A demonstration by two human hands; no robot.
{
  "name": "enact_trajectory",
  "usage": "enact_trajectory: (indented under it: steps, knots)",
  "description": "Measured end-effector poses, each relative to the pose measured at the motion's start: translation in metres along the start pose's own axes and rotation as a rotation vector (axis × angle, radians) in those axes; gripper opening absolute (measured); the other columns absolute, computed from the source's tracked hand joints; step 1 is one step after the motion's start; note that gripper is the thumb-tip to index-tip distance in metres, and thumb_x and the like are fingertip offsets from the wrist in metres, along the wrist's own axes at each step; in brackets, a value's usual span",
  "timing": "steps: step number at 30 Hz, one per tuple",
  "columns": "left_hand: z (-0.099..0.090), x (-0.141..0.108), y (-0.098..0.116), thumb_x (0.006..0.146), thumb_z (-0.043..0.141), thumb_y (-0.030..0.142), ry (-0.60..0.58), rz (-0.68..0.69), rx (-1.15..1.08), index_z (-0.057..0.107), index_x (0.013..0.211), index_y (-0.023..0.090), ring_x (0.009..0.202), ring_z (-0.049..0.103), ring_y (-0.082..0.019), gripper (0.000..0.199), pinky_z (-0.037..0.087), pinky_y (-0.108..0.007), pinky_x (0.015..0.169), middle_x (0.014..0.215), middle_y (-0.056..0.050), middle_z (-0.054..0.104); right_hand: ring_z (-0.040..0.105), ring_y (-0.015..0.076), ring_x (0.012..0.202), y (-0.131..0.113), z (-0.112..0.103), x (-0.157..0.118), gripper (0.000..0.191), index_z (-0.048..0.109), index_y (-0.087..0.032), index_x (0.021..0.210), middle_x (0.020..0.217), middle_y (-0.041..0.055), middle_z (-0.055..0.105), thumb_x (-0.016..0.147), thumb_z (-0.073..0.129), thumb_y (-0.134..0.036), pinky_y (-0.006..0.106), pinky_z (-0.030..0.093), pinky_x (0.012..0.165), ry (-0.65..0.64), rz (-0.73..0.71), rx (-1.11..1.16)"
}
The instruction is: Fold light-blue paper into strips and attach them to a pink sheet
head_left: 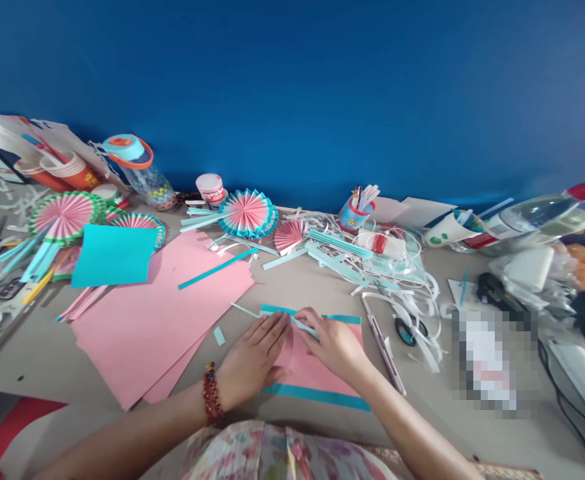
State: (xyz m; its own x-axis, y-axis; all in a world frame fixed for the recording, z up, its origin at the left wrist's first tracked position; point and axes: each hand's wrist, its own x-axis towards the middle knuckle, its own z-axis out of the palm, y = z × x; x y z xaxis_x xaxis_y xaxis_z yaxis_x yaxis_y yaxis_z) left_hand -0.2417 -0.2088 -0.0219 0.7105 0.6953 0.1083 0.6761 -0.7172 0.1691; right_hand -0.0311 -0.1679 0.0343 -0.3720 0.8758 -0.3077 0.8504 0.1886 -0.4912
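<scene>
A pink paper sheet [317, 370] with teal bands along its top and bottom edges lies on the table in front of me. My left hand [252, 353], with a beaded bracelet on the wrist, rests flat on the sheet's left part, fingers stretched out. Between the fingers of my right hand [339, 343] is a thin light-blue strip [303, 326], close to the top teal band. Left of the sheet lie a small light-blue scrap [219, 335] and a thin strip end [245, 310].
Large pink sheets [157, 320] lie left, with a teal square [115, 255] on top. Behind stand folded paper rosettes [248, 215], a bottle [139, 173] and a pen holder [356, 213]. To the right are a pink cutter [386, 353], black-handled scissors [408, 330] and tangled strips [425, 293].
</scene>
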Motion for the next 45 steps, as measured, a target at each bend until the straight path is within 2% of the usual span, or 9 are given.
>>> enact_trajectory:
  steps: [5, 11, 18, 23, 27, 45]
  knots:
    - [-0.001, 0.001, 0.001, 0.097, 0.042, 0.053, -0.005, -0.009, 0.007, 0.029, 0.150, 0.008, 0.148, 0.018, -0.026, 0.071, 0.020, -0.041, 0.121, 0.159, -0.014, 0.024, 0.070, 0.0178, 0.069, 0.009, -0.007, -0.005, 0.027, 0.061, -0.026, 0.111, 0.089, 0.0020, 0.075, 0.095, 0.044, -0.038, 0.024, 0.043, 0.061, 0.058, -0.056, -0.006]
    - [0.001, -0.002, 0.001, 0.096, 0.046, 0.043, -0.021, -0.015, 0.014, 0.032, 0.149, 0.008, 0.149, 0.014, -0.027, 0.065, 0.018, -0.042, 0.121, 0.160, -0.013, 0.019, 0.068, 0.0179, 0.065, 0.022, -0.014, -0.017, 0.031, 0.060, -0.025, 0.113, 0.080, 0.0016, 0.073, 0.095, 0.039, -0.038, 0.025, 0.044, 0.061, 0.091, 0.024, 0.082]
    - [-0.002, -0.001, 0.002, 0.096, 0.049, 0.041, -0.043, -0.034, 0.013, 0.032, 0.149, 0.010, 0.148, 0.020, -0.027, 0.064, 0.020, -0.042, 0.121, 0.160, -0.012, 0.022, 0.062, 0.0174, 0.065, 0.037, -0.006, -0.023, 0.024, 0.059, -0.023, 0.102, 0.072, -0.0002, 0.067, 0.094, 0.040, -0.036, 0.025, 0.041, 0.062, 0.238, 0.120, 0.119]
    - [-0.002, -0.001, -0.001, 0.098, 0.046, 0.041, 0.017, -0.010, -0.042, 0.030, 0.150, 0.011, 0.147, 0.023, -0.027, 0.063, 0.026, -0.044, 0.119, 0.158, -0.013, 0.027, 0.059, 0.0168, 0.060, 0.043, 0.003, -0.022, 0.019, 0.055, -0.022, 0.100, 0.067, -0.0015, 0.063, 0.093, 0.039, -0.030, 0.024, 0.037, 0.058, 0.303, 0.128, 0.062]
    - [-0.005, 0.000, -0.001, 0.098, 0.046, 0.046, 0.029, -0.005, -0.045, 0.030, 0.151, 0.011, 0.146, 0.025, -0.028, 0.066, 0.030, -0.044, 0.118, 0.157, -0.014, 0.030, 0.058, 0.0163, 0.058, 0.045, 0.010, -0.022, 0.016, 0.052, -0.022, 0.100, 0.070, -0.0006, 0.064, 0.092, 0.039, -0.027, 0.023, 0.035, 0.054, 0.360, 0.130, 0.028]
    - [-0.008, 0.002, -0.001, 0.097, 0.047, 0.044, 0.004, -0.009, -0.051, 0.030, 0.151, 0.012, 0.145, 0.027, -0.028, 0.065, 0.032, -0.043, 0.117, 0.158, -0.013, 0.027, 0.056, 0.0160, 0.056, 0.044, 0.016, -0.019, 0.021, 0.053, -0.020, 0.105, 0.062, -0.0021, 0.058, 0.091, 0.038, -0.024, 0.023, 0.033, 0.054, 0.402, 0.143, -0.062]
